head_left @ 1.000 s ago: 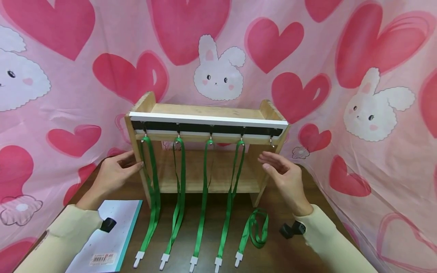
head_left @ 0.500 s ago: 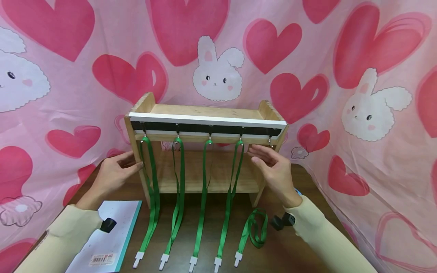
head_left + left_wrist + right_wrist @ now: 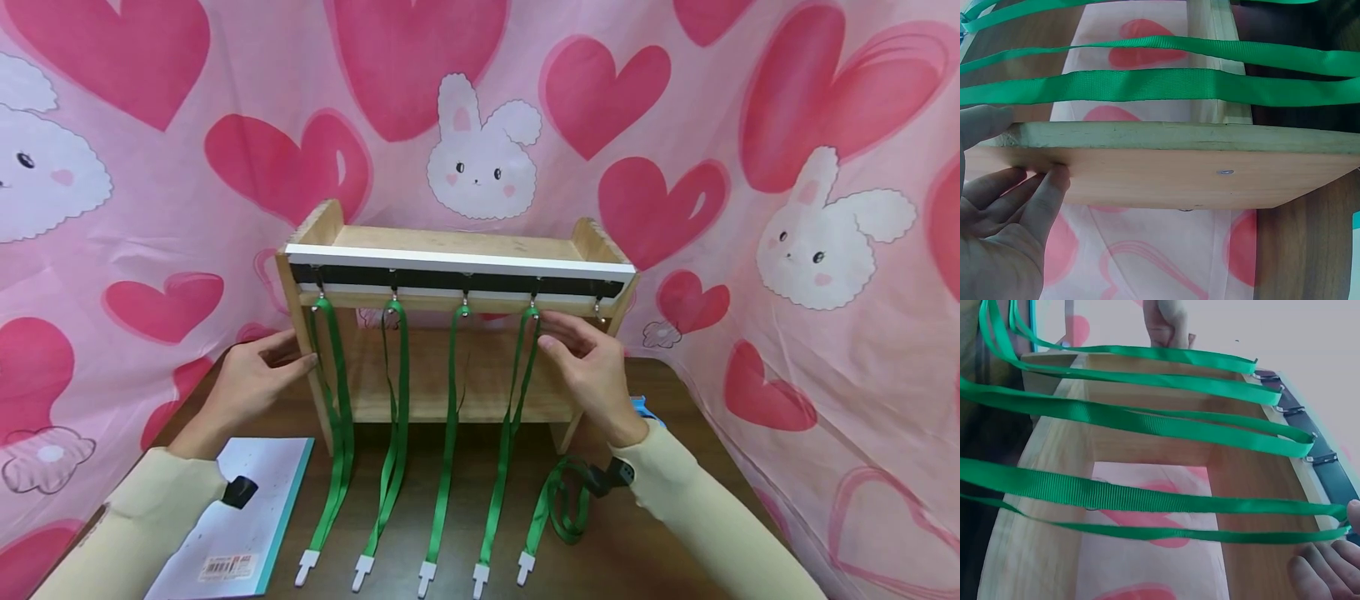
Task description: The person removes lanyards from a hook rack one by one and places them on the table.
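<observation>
as seen from the head camera, a small wooden shelf [image 3: 457, 250] stood on a dark wooden table [image 3: 660, 517], with a black hook rail [image 3: 457, 281] along its upper front edge. four green lanyards hung from the rail's hooks, their white clips lying on the table. the left hand [image 3: 251, 379] rested against the shelf's left side panel, fingers straight and close together, thumb at the panel's front edge beside the first lanyard [image 3: 333, 417]. the right hand [image 3: 588, 367] was at the top of the fourth lanyard [image 3: 510, 417], just below its hook, fingertips bunched together at the strap; whether they pinched it could not be told here. a fifth lanyard [image 3: 558, 508] lay coiled on the table near the right wrist. a white notebook [image 3: 232, 517] lay under the left forearm. a pink heart and bunny cloth [image 3: 787, 167] formed the backdrop.

in the left wrist view, the left hand [image 3: 1004, 237] had straight fingers pressed flat on the shelf's side panel [image 3: 1166, 165], thumb on its edge.

in the right wrist view, the right hand's fingertips [image 3: 1325, 572] sat at the looped end of the nearest lanyard [image 3: 1147, 512], touching it; a grip could not be confirmed.
</observation>
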